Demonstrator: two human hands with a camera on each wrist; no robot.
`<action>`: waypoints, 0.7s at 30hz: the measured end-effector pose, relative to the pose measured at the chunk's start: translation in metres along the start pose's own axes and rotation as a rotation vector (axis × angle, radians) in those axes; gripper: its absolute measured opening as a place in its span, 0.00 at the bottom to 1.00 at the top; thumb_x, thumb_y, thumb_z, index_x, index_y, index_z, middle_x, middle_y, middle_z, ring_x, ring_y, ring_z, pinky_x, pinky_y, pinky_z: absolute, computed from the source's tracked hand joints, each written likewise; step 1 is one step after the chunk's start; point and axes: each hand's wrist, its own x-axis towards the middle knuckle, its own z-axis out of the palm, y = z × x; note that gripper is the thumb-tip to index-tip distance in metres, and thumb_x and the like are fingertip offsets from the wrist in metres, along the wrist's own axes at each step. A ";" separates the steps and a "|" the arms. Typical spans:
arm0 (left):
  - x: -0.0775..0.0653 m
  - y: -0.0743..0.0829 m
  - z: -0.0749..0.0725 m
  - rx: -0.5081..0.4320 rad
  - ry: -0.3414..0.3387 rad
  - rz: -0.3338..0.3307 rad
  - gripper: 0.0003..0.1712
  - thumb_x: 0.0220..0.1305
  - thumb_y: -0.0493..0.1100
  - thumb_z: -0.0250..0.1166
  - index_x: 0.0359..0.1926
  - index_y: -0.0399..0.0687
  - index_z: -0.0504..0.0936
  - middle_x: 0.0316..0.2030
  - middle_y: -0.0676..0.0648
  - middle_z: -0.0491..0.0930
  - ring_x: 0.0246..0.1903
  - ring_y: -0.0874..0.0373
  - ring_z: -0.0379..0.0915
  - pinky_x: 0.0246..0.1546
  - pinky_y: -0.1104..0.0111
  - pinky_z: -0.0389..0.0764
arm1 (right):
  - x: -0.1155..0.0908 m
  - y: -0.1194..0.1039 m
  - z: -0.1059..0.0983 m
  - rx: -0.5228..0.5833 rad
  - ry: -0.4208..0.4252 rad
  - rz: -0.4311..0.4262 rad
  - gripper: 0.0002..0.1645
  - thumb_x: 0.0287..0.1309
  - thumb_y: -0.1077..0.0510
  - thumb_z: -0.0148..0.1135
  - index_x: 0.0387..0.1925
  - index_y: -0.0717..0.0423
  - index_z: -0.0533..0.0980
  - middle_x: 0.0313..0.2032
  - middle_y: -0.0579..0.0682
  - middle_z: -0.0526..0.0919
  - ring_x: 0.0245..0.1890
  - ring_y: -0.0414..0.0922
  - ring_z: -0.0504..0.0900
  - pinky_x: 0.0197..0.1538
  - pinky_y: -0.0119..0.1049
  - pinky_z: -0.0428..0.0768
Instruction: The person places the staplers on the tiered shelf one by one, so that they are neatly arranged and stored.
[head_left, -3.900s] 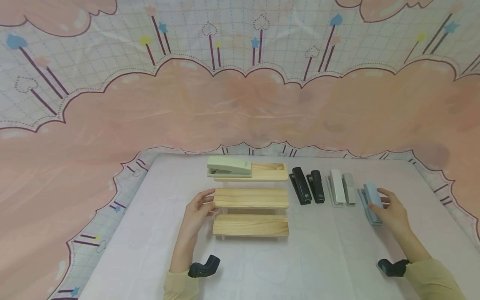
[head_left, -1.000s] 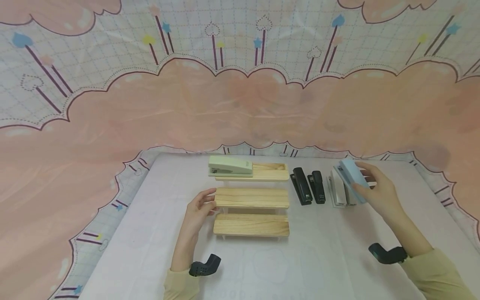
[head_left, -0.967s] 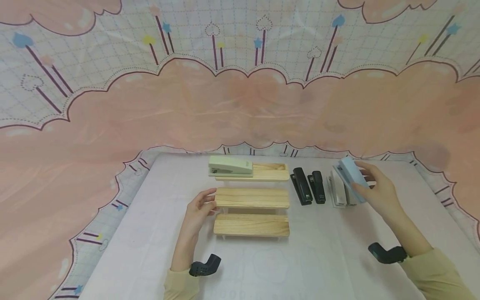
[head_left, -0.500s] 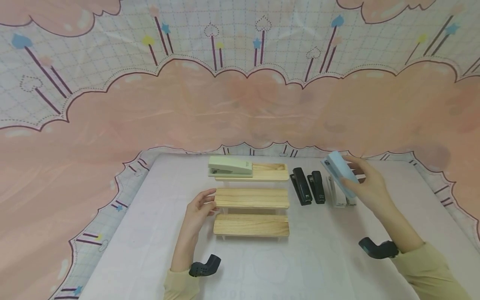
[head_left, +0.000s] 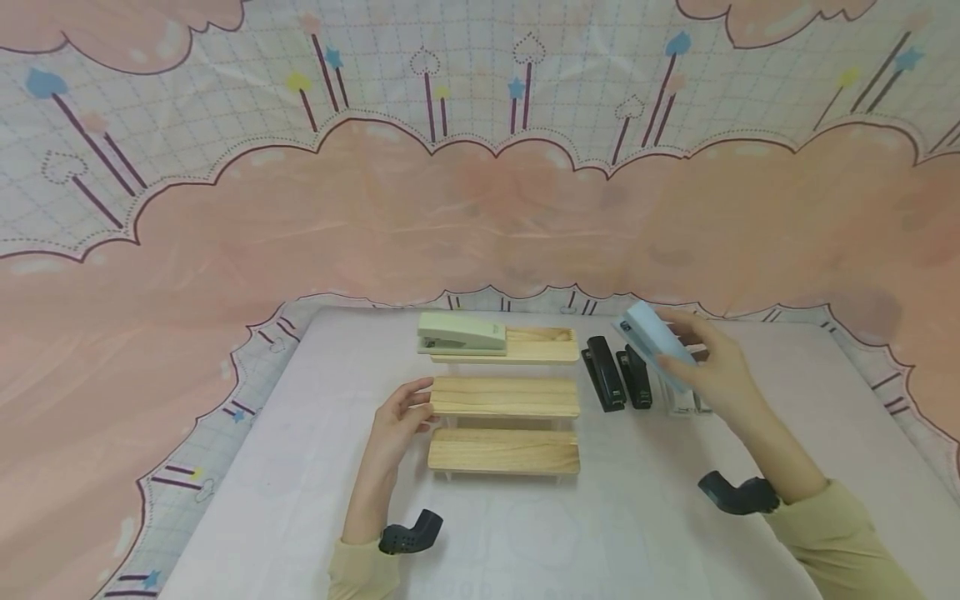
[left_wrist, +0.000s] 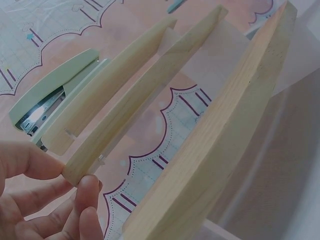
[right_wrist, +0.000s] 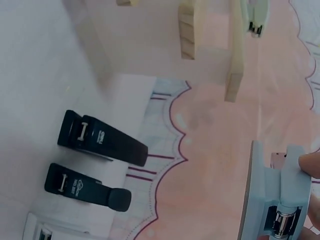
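Observation:
My right hand [head_left: 712, 367] holds a light blue stapler [head_left: 654, 342] up in the air, fingers on one side and thumb on the other. In the right wrist view the same blue stapler [right_wrist: 275, 200] shows its front end at the lower right. My left hand [head_left: 401, 417] pinches the left end of the middle wooden shelf [head_left: 502, 397] of a three-step rack. The left wrist view shows thumb and fingertips on that shelf's end [left_wrist: 80, 167]. On the top shelf [head_left: 540, 343] a pale green stapler [head_left: 461, 333] lies at the left.
Two black staplers, a larger one [head_left: 604, 373] and a smaller one [head_left: 637, 379], lie right of the rack. Partly hidden under the raised blue stapler is a white stapler [head_left: 678, 402]. The lowest shelf [head_left: 502, 452] bears nothing. A patterned cloth [head_left: 480, 217] hangs behind the white table.
My right hand has lifted the blue stapler from the table's right side and carried it left, over the white stapler towards the black ones. The left hand has stayed on the shelf.

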 end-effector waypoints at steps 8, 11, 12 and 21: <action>0.001 0.000 0.000 0.000 0.006 -0.003 0.25 0.64 0.35 0.55 0.62 0.49 0.72 0.53 0.39 0.78 0.37 0.60 0.78 0.42 0.69 0.75 | 0.006 -0.011 0.006 0.005 -0.027 -0.036 0.36 0.57 0.61 0.63 0.67 0.51 0.65 0.56 0.64 0.75 0.54 0.57 0.73 0.48 0.45 0.73; 0.000 0.000 0.000 -0.003 0.003 -0.003 0.25 0.64 0.35 0.55 0.62 0.49 0.72 0.53 0.39 0.78 0.39 0.57 0.79 0.42 0.69 0.75 | 0.007 -0.016 0.008 0.017 -0.030 -0.058 0.36 0.57 0.63 0.63 0.67 0.51 0.65 0.57 0.64 0.75 0.55 0.58 0.73 0.50 0.47 0.73; 0.000 0.001 0.000 -0.005 0.002 -0.003 0.24 0.64 0.36 0.55 0.62 0.49 0.72 0.53 0.39 0.78 0.39 0.56 0.79 0.42 0.69 0.74 | 0.008 -0.017 0.009 0.021 -0.031 -0.067 0.36 0.57 0.63 0.63 0.67 0.51 0.65 0.57 0.64 0.75 0.55 0.58 0.73 0.51 0.48 0.73; -0.001 0.001 0.000 0.000 0.004 0.004 0.24 0.65 0.36 0.55 0.62 0.49 0.72 0.53 0.39 0.78 0.39 0.57 0.79 0.42 0.69 0.74 | 0.018 -0.026 0.017 0.038 -0.060 -0.155 0.35 0.57 0.67 0.61 0.67 0.53 0.66 0.59 0.62 0.75 0.54 0.57 0.75 0.51 0.50 0.74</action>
